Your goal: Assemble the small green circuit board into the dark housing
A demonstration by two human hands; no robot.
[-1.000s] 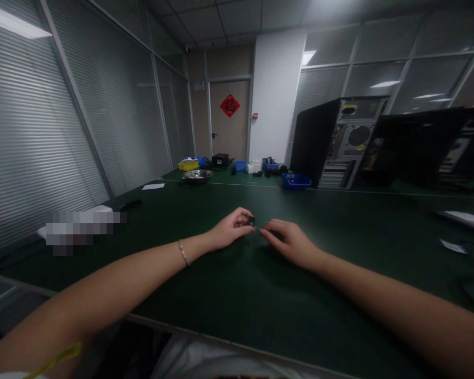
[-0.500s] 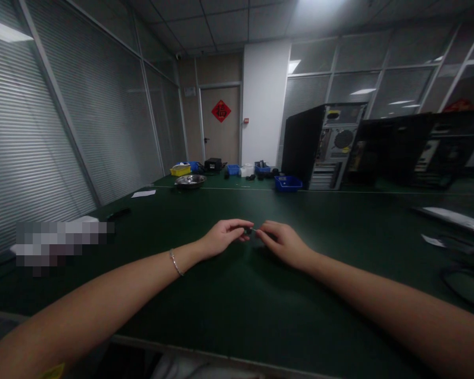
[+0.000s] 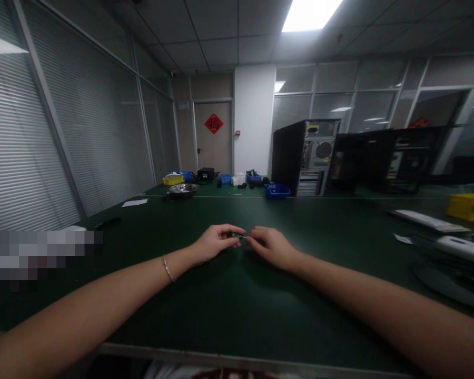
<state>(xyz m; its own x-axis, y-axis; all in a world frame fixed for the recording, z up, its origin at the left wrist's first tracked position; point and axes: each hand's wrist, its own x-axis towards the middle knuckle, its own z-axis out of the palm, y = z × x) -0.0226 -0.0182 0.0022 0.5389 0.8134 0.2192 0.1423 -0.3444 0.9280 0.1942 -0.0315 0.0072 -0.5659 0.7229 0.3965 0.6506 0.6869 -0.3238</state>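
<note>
Just above the green tabletop (image 3: 221, 310), my left hand (image 3: 215, 243) pinches a small dark green piece (image 3: 235, 235), perhaps a little circuit board; its kind is too small to make out. My right hand (image 3: 272, 246) faces it, thumb and fingertips closed together on a thin light-coloured end (image 3: 243, 237) that points toward the green piece. Whether that end is part of the same piece or a separate thin item I cannot tell. Only a narrow gap parts the fingertips of both hands.
A metal bowl (image 3: 184, 190), a yellow tray (image 3: 173, 180) and a blue bin (image 3: 277, 191) stand at the back. Computer towers (image 3: 304, 158) rise at the back right. Keyboards (image 3: 430, 221) and cables lie on the right, a yellow box (image 3: 469, 206) beyond. White paper (image 3: 135, 202) lies left.
The view has tilted up and turned slightly right, so the yellow box on the right now shows. Both hands keep their pinch close together, and the green piece is more visible.
</note>
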